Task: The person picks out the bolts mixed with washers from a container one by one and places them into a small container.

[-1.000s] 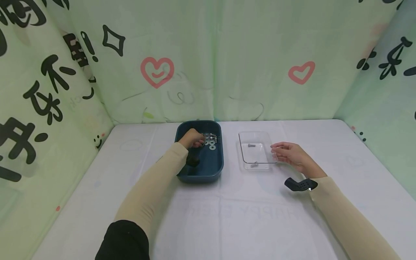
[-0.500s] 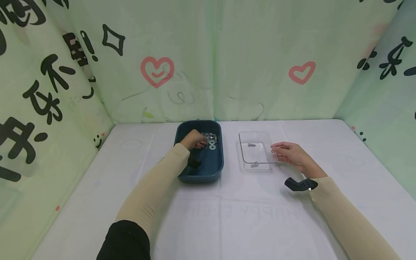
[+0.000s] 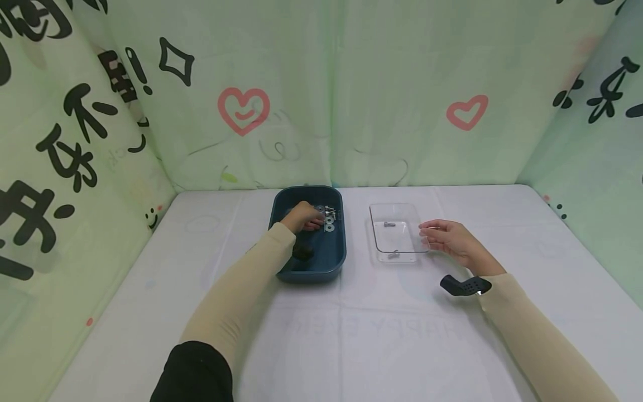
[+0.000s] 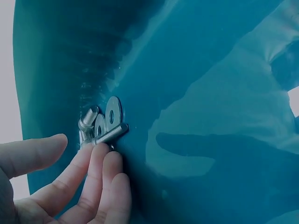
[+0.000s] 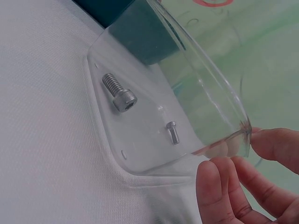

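My left hand (image 3: pixel 307 216) reaches into a dark blue tray (image 3: pixel 321 273). In the left wrist view, its fingertips touch a small heap of metal screws (image 4: pixel 112 134) and washers (image 4: pixel 113 112), covering part of it. The thumb stays apart from the fingers, with nothing between. At the right, my right hand (image 3: pixel 449 237) rests its fingers against the outside of a clear plastic box (image 3: pixel 398 252); the thumb tip lies at the box's rim corner. Inside the box lie a larger socket-head screw (image 5: pixel 120 95) and a smaller screw (image 5: pixel 173 133).
A white cloth covers the table (image 3: pixel 361 346), with the tray left of the clear box and a gap between them. Green printed curtains (image 3: pixel 351 100) close off the back and both sides. More washers (image 3: pixel 329 224) lie near the tray's right wall.
My left hand has shifted slightly right and toward the near side within the tray, covering more of the heap. The right hand and clear box have stayed put.
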A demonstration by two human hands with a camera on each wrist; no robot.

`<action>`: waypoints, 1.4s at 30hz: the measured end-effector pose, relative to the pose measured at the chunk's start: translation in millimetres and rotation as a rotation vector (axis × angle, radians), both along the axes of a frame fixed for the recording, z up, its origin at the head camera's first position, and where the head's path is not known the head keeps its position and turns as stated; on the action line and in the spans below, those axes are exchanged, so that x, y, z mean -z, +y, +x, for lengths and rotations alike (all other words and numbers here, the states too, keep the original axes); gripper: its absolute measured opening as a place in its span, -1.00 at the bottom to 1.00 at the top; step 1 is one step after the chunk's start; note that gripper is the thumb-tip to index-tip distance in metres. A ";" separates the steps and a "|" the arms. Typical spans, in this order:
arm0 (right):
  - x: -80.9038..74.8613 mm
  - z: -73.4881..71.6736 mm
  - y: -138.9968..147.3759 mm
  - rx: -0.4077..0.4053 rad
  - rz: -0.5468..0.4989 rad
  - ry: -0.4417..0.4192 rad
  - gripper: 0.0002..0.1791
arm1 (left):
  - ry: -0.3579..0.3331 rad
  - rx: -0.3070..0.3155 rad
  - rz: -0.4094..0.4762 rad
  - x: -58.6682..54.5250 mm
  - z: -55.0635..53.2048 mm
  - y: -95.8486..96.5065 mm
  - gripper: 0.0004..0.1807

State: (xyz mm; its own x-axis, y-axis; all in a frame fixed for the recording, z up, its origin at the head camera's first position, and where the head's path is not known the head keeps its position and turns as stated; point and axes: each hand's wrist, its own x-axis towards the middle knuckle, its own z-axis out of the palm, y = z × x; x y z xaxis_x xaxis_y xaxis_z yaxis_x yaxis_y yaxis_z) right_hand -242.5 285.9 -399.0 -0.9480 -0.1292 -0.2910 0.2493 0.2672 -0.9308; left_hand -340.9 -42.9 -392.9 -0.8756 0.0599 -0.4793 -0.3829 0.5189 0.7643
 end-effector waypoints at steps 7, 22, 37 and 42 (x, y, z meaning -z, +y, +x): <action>-0.2 1.5 0.2 0.009 0.010 0.001 -0.47 | 0.001 0.000 -0.005 1.9 1.0 1.8 -0.61; 1.2 1.8 5.6 -0.013 -0.040 0.032 -0.57 | -0.023 0.074 -0.036 4.0 -0.2 -0.5 -0.76; 1.3 -0.9 1.1 0.011 0.014 -0.009 -0.48 | -0.036 0.121 -0.028 -9.8 16.6 6.5 -0.69; -1.7 1.7 -1.2 0.028 0.015 -0.015 -0.48 | -0.050 0.137 -0.027 -10.4 17.3 8.2 -0.68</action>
State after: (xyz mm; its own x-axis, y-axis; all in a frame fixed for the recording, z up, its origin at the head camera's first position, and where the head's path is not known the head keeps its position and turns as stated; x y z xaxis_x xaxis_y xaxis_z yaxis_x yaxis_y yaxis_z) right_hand -240.8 284.7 -397.3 -0.9467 -0.0984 -0.3066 0.2704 0.2742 -0.9229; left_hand -323.7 -34.7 -382.5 -0.8350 0.1636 -0.5254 -0.3447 0.5888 0.7311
